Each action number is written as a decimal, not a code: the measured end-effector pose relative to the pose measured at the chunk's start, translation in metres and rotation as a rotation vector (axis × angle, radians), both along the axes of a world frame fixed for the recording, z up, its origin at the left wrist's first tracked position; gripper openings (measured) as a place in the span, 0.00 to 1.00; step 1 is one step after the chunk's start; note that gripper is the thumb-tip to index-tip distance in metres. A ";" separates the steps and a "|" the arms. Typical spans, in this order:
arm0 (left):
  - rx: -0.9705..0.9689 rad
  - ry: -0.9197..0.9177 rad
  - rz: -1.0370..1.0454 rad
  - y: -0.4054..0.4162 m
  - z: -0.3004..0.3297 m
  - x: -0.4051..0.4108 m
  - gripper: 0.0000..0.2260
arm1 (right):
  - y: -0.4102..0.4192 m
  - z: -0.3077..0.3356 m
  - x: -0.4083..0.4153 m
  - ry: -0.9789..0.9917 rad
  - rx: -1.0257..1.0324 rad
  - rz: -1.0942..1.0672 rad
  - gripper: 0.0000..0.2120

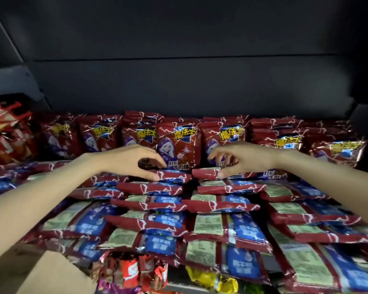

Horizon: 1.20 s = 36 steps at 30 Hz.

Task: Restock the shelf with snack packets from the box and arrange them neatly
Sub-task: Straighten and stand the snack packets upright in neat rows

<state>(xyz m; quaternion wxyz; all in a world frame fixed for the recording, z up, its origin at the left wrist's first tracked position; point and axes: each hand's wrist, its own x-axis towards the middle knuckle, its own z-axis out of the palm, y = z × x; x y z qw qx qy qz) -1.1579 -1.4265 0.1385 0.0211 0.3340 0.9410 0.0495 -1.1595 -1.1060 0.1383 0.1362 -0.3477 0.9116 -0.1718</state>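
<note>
**Snack packets nearly all shelved, tidying stage now**

Red snack packets (179, 145) fill the shelf (179, 85), upright at the back, flat rows in front. Left hand (128, 160) and right hand (242, 159) hover curled at the middle rows, thumbs touching flat packets, gripping nothing that shows. Looks like straightening; next probably nudging edges level. Cardboard box (51, 272) sits lower left. Dark back panel behind.

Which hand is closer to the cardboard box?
Left. The box sits at the bottom left, below the left arm; the left hand is nearer. The right hand is farther off, across the packets.
</note>
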 end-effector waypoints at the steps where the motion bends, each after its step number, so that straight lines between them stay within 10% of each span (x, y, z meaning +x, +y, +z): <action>1: -0.009 -0.027 -0.031 0.001 0.000 -0.002 0.13 | -0.001 0.000 0.002 0.094 0.028 -0.025 0.25; 8: 0.037 0.313 -0.085 0.025 -0.001 -0.038 0.17 | 0.004 -0.011 0.009 0.849 0.231 -0.006 0.22; 15: -0.254 0.487 -0.065 0.039 -0.018 -0.067 0.32 | -0.006 -0.010 0.001 0.549 0.281 -0.158 0.23; 21: -0.037 0.314 -0.052 0.046 -0.019 -0.083 0.32 | 0.004 0.009 -0.021 0.220 0.104 -0.307 0.23; 28: -0.069 0.833 -0.236 0.045 -0.036 -0.098 0.34 | -0.008 0.000 -0.036 0.682 0.218 -0.284 0.31; 36: -0.464 0.778 -0.496 0.040 -0.050 -0.096 0.47 | 0.010 -0.015 -0.033 0.928 0.585 -0.013 0.32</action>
